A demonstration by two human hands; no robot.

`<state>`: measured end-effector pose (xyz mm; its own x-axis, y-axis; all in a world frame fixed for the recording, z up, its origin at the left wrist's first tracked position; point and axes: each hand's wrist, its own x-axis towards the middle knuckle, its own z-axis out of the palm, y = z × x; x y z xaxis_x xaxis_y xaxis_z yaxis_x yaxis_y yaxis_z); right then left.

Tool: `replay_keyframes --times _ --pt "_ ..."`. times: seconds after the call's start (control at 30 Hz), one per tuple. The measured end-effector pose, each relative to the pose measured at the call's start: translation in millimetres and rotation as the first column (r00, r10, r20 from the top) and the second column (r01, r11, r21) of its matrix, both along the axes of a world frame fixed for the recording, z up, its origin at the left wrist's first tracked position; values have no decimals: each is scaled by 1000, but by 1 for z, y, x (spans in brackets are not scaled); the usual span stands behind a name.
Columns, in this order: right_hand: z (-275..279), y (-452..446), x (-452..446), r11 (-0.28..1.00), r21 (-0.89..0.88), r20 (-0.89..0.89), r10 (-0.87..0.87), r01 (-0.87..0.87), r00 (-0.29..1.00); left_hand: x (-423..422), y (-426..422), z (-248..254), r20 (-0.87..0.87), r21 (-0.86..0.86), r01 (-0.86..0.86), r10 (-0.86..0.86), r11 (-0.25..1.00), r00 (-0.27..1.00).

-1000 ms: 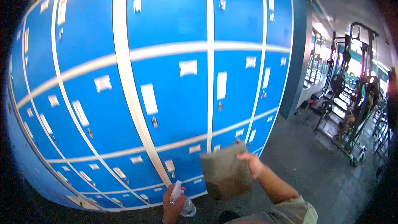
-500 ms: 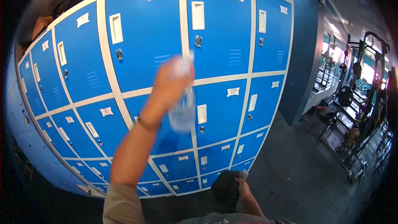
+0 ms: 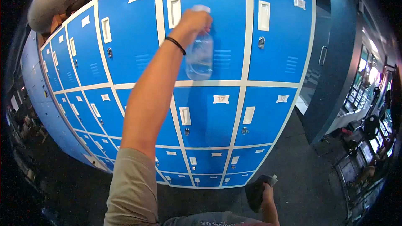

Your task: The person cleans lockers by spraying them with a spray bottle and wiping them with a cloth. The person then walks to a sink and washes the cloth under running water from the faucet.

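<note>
My left hand (image 3: 196,21) is closed around the neck of a clear spray bottle (image 3: 199,60) with a white top; its trigger is hidden by my fingers. The bottle hangs upright in front of an upper blue locker door (image 3: 228,21), beside that door's white recessed handle (image 3: 174,12). I cannot tell whether it touches the door. Low on the right, my right hand (image 3: 267,192) grips a bunched dark cloth (image 3: 254,194). A small pale piece (image 3: 273,180) shows at the cloth's top edge.
Blue lockers with white frames, number labels and small metal locks (image 3: 261,42) fill the middle. A large grey ball (image 3: 56,0) sits on top at the left. At the right stand a dark pillar (image 3: 341,58) and gym equipment (image 3: 372,129) on the dark floor (image 3: 293,159).
My left hand has raised the spray bottle up in front of the upper locker door. The view has shifted right. My right hand still holds the cloth low down.
</note>
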<state>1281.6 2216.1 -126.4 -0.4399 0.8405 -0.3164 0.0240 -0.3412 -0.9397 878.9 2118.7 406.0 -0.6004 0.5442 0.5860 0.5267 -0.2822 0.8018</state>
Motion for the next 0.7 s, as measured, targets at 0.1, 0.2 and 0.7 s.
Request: replay_keyframes --times 0.1,0.2,0.7 --pt "-12 28 1 1000 -13 32 -14 14 999 26 18 -51 132 -47 22 -16 999 991" --pt "31 22 -13 993 -116 1 -4 4 1000 17 17 -107 70 -18 -75 76 997 995" --pt "-32 -37 -26 958 -195 70 229 -212 971 37 6 -448 -19 -266 -382 391 885 920"
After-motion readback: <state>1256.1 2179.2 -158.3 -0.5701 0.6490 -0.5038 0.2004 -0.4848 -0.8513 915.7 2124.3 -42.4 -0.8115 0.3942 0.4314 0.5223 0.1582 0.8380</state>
